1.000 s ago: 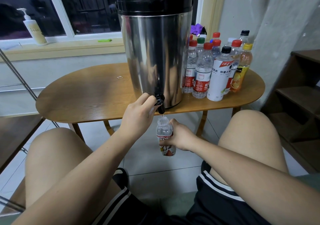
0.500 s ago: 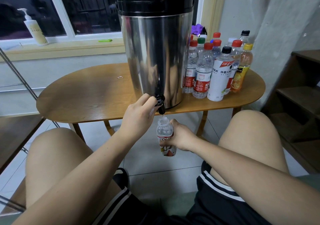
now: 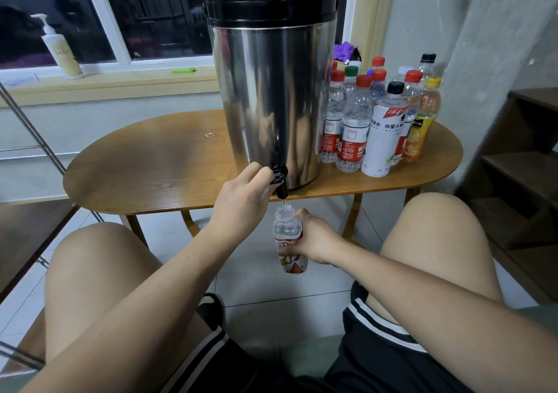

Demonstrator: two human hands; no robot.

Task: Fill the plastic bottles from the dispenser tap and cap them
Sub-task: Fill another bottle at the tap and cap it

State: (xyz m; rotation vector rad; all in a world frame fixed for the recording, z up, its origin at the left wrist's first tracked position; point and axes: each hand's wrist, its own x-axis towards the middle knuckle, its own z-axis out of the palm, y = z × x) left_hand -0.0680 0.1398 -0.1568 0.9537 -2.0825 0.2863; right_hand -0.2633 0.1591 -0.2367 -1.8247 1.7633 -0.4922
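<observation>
A tall steel dispenser (image 3: 271,96) with a black lid stands on the oval wooden table (image 3: 157,169). Its black tap (image 3: 279,181) juts out over the table's front edge. My left hand (image 3: 241,202) grips the tap lever. A thin stream of water falls into a small uncapped plastic bottle (image 3: 288,232) with a colourful label. My right hand (image 3: 314,238) holds that bottle upright just under the tap, below table height. The bottle's neck sits close beneath the spout.
Several capped bottles (image 3: 380,120) crowd the table to the right of the dispenser. A pump bottle (image 3: 62,51) stands on the window sill. My bare knees flank the bottle. A dark wooden shelf unit (image 3: 525,175) is at the right, a metal frame (image 3: 33,133) at the left.
</observation>
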